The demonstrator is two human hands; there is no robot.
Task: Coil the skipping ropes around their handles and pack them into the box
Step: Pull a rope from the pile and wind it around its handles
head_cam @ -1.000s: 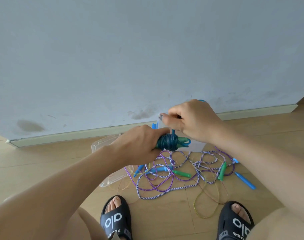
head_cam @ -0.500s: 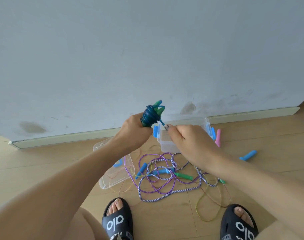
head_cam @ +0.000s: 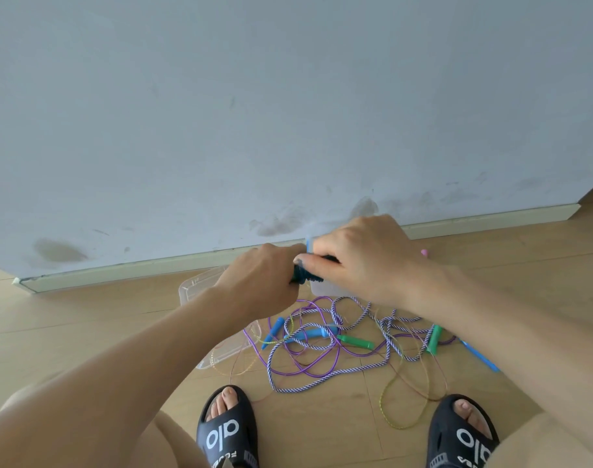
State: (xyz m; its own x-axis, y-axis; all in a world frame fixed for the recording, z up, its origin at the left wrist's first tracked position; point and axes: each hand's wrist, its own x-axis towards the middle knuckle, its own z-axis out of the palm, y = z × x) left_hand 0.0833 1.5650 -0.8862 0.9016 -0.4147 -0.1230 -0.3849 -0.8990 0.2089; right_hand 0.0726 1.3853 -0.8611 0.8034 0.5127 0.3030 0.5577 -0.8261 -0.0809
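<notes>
Left grip (head_cam: 263, 282), right grip (head_cam: 359, 261), fingers curled

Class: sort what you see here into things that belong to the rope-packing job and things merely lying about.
Job:
coiled blue rope, held by left hand and right hand
tangled ropes
clear box
lid

Lying about:
black slides
skirting board

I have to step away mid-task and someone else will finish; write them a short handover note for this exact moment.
Left hand grips the dark blue coiled rope bundle; right hand pinches its other end, both held above the clear box by the wall.
Clear lid lies on the floor, left of the box.
Done: one rope looks nearly coiled; whether its end is secured is hidden by the fingers.
Left: put this bundle in the box, then untangle and coil the loose ropes on the floor, with blue and green handles among them, and pack them too.
</notes>
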